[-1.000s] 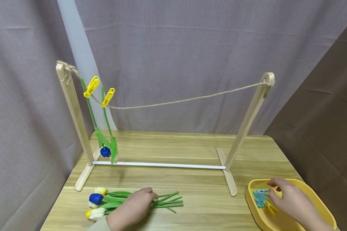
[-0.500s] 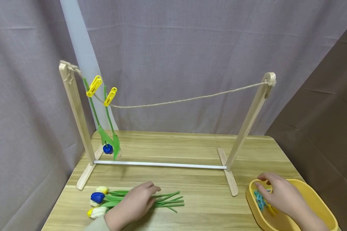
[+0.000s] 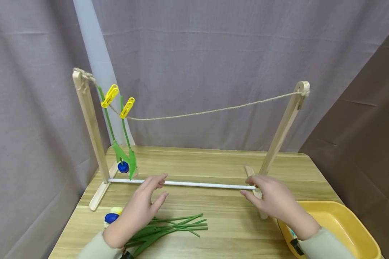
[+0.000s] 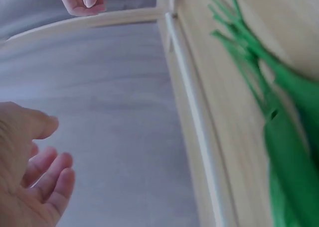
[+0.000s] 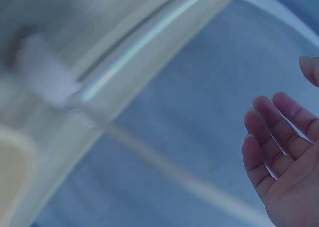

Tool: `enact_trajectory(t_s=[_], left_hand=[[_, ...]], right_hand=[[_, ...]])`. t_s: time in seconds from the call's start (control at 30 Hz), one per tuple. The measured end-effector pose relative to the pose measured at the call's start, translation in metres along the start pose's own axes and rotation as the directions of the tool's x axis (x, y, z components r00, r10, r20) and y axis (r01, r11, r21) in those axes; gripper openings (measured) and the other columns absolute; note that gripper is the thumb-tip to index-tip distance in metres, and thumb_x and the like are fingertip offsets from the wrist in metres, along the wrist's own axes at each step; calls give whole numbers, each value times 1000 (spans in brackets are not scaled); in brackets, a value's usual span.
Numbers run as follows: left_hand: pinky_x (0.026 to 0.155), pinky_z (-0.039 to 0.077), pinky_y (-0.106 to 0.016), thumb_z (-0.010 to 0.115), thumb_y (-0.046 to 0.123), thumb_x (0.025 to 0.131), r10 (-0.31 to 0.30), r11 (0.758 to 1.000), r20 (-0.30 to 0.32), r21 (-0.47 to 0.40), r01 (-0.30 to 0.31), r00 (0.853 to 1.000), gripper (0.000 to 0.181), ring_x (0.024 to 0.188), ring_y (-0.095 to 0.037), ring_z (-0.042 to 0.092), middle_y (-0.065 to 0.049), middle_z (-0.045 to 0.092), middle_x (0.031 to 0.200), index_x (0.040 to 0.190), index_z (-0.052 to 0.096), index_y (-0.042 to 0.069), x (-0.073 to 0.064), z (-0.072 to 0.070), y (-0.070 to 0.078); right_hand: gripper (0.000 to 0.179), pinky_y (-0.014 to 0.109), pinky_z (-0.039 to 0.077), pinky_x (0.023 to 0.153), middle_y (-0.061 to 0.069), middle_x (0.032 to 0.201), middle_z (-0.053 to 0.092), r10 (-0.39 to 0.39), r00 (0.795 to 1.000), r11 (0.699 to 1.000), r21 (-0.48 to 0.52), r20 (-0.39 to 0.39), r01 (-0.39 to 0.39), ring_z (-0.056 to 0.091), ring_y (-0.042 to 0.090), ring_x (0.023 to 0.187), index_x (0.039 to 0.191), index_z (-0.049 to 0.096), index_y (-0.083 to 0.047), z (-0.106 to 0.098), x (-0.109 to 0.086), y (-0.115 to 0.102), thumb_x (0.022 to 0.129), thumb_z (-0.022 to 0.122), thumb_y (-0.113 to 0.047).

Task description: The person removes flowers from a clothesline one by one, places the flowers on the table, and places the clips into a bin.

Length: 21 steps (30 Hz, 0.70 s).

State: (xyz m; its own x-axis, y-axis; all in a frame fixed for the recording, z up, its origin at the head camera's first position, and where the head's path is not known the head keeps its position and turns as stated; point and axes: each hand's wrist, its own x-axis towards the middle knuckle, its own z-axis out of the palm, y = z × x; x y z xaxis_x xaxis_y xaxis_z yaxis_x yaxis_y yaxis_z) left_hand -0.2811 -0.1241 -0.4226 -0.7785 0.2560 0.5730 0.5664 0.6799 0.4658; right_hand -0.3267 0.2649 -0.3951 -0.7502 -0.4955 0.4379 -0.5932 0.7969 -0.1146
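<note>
My left hand point(image 3: 137, 208) is raised over the bundle of artificial tulips point(image 3: 181, 225), its fingers loosely spread and holding nothing. The green stems point right, and the hand hides part of the blooms. My right hand point(image 3: 275, 198) hovers between the right post and the yellow tray point(image 3: 347, 223). Its palm point(image 5: 294, 187) shows bare in the right wrist view, fingers slightly bent. Two tulips hang head down on the twine point(image 3: 197, 114) at the left. One yellow clothespin point(image 3: 110, 96) grips the first stem, another clothespin point(image 3: 128, 108) the second. The first bloom point(image 3: 123, 167) is blue.
A wooden post point(image 3: 92, 126) stands at the left and a second post point(image 3: 286, 124) at the right. A white rod point(image 3: 201, 185) joins their feet low above the table point(image 3: 227, 233). Grey curtain point(image 3: 197, 64) hangs behind.
My right hand has left the clothespins in the tray and moved left and up toward the right post. My left hand has lifted off the tulip bundle and moved forward.
</note>
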Motion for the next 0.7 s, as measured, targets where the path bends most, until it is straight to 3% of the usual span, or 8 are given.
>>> enact_trajectory(t_s=[0.17,0.27,0.37,0.43,0.53,0.7], left_hand=[[85,51,-34,75,4,83,43,999,-161,-6,-44,986,58,102,-21,59,-7,57,115,136,50,4,13,-23,-5],[90,47,-35,75,3,83,27,999,-249,-16,-32,968,61,104,-24,56,-11,56,118,137,49,3,23,-41,-7],[94,44,-37,75,2,82,10,1000,-339,-20,-17,941,63,109,-27,52,-15,54,123,139,48,4,36,-56,-9],[98,41,-39,75,2,82,4,1000,-387,-12,-10,922,64,114,-28,49,-17,51,127,140,47,5,45,-64,-10],[102,38,-43,73,0,83,-4,1000,-442,6,7,897,65,121,-29,45,-19,47,132,141,45,4,56,-71,-13],[104,36,-43,69,1,87,-82,997,-448,-52,65,890,64,124,-29,43,-19,43,135,143,38,0,67,-73,-16]], right_hand=[[29,36,52,70,-5,91,66,-113,993,994,9,-29,113,63,14,82,99,67,-15,-3,34,-25,84,73,-39],[30,37,52,73,-4,93,67,-181,982,983,12,-56,182,63,16,84,101,67,-14,-8,53,-40,85,72,-39],[32,39,51,79,-1,95,67,-262,958,964,16,-116,265,62,19,87,102,66,-12,-15,74,-57,85,71,-38],[32,39,49,81,1,95,66,-318,932,945,18,-172,326,61,20,89,102,66,-11,-22,89,-70,86,70,-38],[31,37,47,78,2,94,65,-403,875,906,15,-267,422,59,21,88,102,66,-9,-32,112,-92,87,69,-35],[25,36,47,75,3,91,65,-467,777,861,-18,-422,508,59,22,87,98,66,-7,-45,149,-131,89,66,-30]])
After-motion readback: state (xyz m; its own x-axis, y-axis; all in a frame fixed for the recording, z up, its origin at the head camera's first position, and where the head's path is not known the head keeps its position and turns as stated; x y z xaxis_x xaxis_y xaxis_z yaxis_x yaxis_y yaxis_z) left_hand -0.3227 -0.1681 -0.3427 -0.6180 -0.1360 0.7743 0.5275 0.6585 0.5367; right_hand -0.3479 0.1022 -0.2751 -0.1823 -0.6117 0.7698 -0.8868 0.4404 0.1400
